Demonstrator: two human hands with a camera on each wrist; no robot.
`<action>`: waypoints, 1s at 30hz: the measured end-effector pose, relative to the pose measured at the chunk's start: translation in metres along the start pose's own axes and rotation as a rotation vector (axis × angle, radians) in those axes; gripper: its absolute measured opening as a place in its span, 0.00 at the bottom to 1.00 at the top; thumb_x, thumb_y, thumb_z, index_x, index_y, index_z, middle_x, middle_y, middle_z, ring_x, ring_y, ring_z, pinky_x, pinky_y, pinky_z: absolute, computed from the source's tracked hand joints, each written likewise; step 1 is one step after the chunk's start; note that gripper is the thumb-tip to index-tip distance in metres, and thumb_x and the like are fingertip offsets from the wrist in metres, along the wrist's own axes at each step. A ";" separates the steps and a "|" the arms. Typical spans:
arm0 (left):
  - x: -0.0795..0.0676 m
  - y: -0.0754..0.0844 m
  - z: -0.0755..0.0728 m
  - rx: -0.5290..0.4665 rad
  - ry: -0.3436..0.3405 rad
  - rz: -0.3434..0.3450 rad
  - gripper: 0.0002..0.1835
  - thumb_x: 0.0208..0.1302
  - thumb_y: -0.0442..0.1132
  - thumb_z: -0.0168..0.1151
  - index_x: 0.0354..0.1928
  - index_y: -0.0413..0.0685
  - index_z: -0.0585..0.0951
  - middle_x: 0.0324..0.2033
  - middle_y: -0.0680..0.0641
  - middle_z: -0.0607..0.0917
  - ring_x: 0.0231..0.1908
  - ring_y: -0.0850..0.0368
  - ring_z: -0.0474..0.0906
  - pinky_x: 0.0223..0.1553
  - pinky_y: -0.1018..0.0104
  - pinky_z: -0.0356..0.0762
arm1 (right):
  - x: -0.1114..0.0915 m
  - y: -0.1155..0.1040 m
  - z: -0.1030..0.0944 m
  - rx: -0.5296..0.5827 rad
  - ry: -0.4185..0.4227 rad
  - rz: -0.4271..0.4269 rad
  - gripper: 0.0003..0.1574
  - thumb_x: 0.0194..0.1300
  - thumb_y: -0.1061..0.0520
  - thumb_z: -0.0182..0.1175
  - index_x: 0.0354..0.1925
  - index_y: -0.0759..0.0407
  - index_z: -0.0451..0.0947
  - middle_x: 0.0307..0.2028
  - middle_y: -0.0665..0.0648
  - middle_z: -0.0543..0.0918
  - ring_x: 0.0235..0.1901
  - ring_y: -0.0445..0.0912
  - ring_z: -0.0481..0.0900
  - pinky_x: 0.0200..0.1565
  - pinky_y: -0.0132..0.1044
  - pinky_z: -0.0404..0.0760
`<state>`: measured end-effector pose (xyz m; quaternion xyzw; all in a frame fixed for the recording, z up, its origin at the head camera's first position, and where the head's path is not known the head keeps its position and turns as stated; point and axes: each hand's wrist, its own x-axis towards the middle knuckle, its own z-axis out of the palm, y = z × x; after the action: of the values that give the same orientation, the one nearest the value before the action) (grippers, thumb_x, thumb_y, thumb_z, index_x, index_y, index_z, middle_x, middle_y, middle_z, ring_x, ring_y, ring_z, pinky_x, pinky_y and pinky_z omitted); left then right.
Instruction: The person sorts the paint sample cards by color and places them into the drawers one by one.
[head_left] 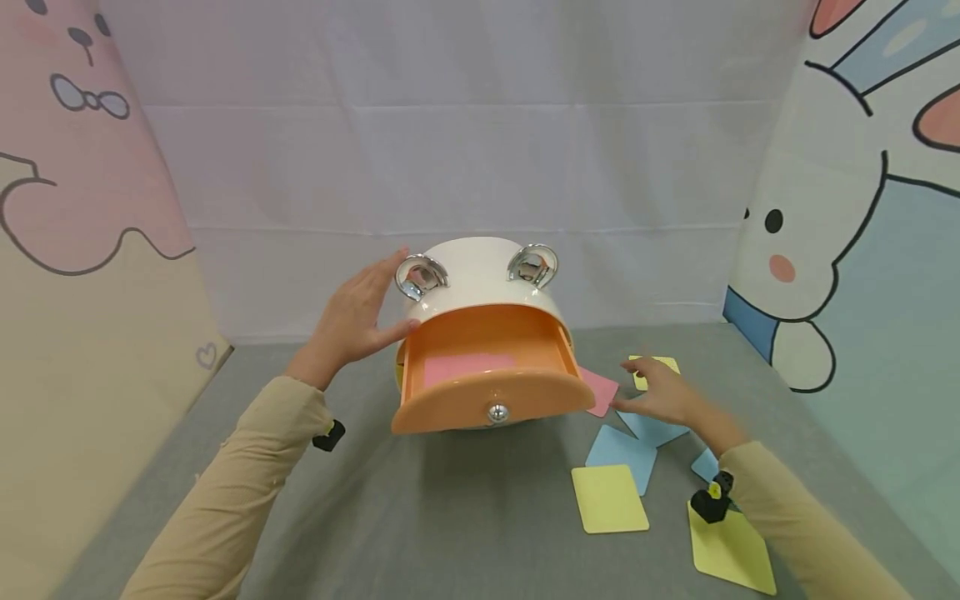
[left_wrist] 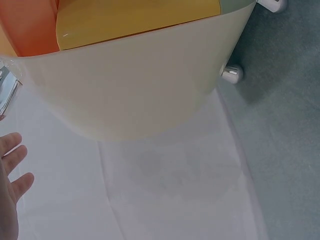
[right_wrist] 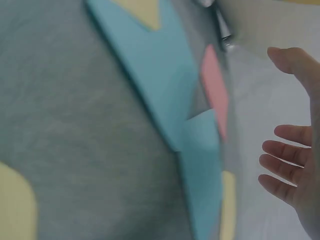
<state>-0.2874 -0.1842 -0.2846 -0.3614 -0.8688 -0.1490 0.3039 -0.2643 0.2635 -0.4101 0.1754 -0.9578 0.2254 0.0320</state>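
A white rounded box [head_left: 476, 271] with two silver ear-shaped loops stands in the middle of the table, its orange drawer [head_left: 450, 410] pulled out. Inside the drawer lies a pink card [head_left: 468, 367]. At the box's left side is my left hand [head_left: 356, 317], fingers extended and thumb by the drawer opening; whether it touches the box I cannot tell. To the right, my right hand [head_left: 663, 396] hovers over loose cards, thumb and fingers spread with nothing held in the right wrist view. Near its fingertips are a pink card [head_left: 602, 392], a blue card [head_left: 651, 430] and a yellow card [head_left: 666, 363].
Closer to me lie another blue card [head_left: 618, 450], a yellow card [head_left: 611, 500] overlapping it, and a yellow card [head_left: 731, 554] partly under the right sleeve. Behind the table hangs a white cloth [head_left: 465, 167]. Printed panels with cartoon animals flank both sides.
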 end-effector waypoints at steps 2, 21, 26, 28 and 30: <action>0.000 0.000 0.000 0.000 0.003 0.001 0.46 0.56 0.70 0.44 0.70 0.49 0.52 0.65 0.45 0.63 0.59 0.42 0.63 0.59 0.47 0.60 | 0.001 0.007 0.009 -0.007 -0.002 -0.008 0.48 0.47 0.39 0.66 0.54 0.73 0.68 0.48 0.68 0.74 0.47 0.60 0.72 0.44 0.55 0.75; -0.001 0.000 0.000 0.003 0.005 -0.011 0.47 0.55 0.72 0.41 0.70 0.49 0.52 0.65 0.45 0.63 0.59 0.42 0.64 0.59 0.46 0.60 | 0.016 0.012 0.038 -0.119 0.053 -0.035 0.43 0.38 0.39 0.70 0.43 0.71 0.76 0.38 0.62 0.75 0.36 0.53 0.72 0.38 0.48 0.75; -0.002 0.001 0.000 0.006 -0.005 -0.021 0.46 0.55 0.69 0.45 0.70 0.49 0.52 0.65 0.45 0.63 0.59 0.42 0.64 0.59 0.47 0.60 | 0.018 0.012 0.038 -0.119 0.037 -0.035 0.41 0.38 0.40 0.70 0.41 0.71 0.76 0.35 0.60 0.74 0.33 0.51 0.71 0.36 0.46 0.74; -0.002 0.002 0.000 0.005 -0.008 -0.024 0.46 0.55 0.68 0.46 0.70 0.49 0.52 0.65 0.45 0.63 0.59 0.42 0.64 0.59 0.47 0.60 | 0.018 0.012 0.037 -0.117 0.027 -0.029 0.41 0.38 0.40 0.69 0.41 0.71 0.76 0.36 0.60 0.74 0.34 0.51 0.71 0.37 0.47 0.74; -0.002 0.002 -0.001 0.007 -0.011 -0.026 0.46 0.55 0.67 0.48 0.70 0.49 0.52 0.65 0.45 0.63 0.59 0.42 0.64 0.59 0.47 0.60 | 0.019 0.012 0.038 -0.117 0.019 -0.025 0.40 0.38 0.41 0.70 0.42 0.71 0.76 0.36 0.60 0.74 0.34 0.52 0.71 0.37 0.47 0.74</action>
<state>-0.2848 -0.1840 -0.2852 -0.3498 -0.8756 -0.1478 0.2985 -0.2851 0.2505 -0.4461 0.1829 -0.9668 0.1703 0.0540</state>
